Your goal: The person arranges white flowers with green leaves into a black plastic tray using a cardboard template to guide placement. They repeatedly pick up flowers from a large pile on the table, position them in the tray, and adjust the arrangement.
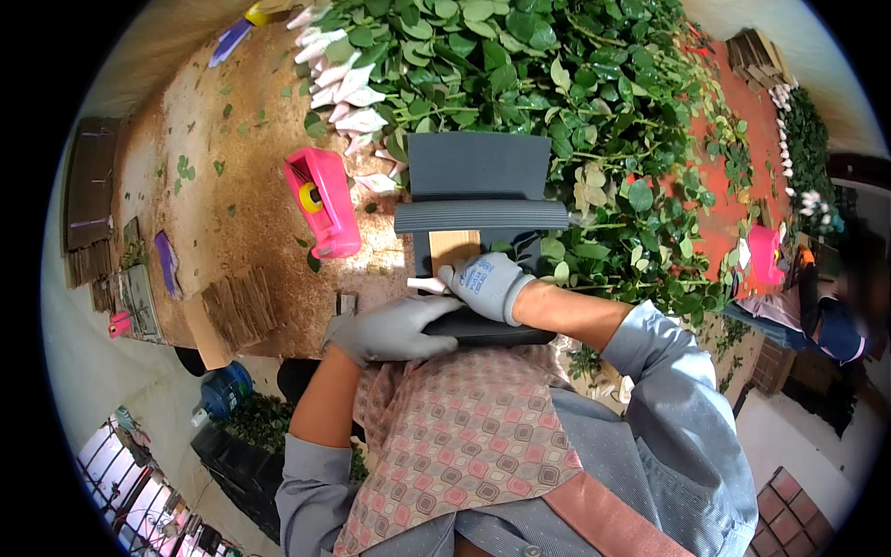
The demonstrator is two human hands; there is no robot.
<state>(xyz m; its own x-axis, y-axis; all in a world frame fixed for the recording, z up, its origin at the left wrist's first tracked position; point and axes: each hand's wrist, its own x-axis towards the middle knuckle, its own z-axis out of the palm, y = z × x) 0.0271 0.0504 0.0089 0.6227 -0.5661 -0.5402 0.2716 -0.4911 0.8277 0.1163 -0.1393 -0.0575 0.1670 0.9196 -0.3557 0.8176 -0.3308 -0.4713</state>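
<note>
My left hand (394,331) in a grey glove rests against the black front part (492,330) of a dark grey stand, fingers apart. My right hand (483,288), also gloved, is closed on a white-wrapped rose bud (422,284) lying across a tan cardboard strip (453,244) on that stand. Above them are a ridged grey bar (481,215) and an upright grey panel (477,162). A pink tape dispenser (329,223) with yellow tape stands to the upper left.
Leafy rose stems (492,56) with white-wrapped heads (334,84) fill the back. Cardboard pieces (241,316), a purple item (167,265) and a yellow-purple tool (230,39) lie left on the worn table (186,121). A co-worker (817,325) is at the right, beside another pink dispenser (763,255).
</note>
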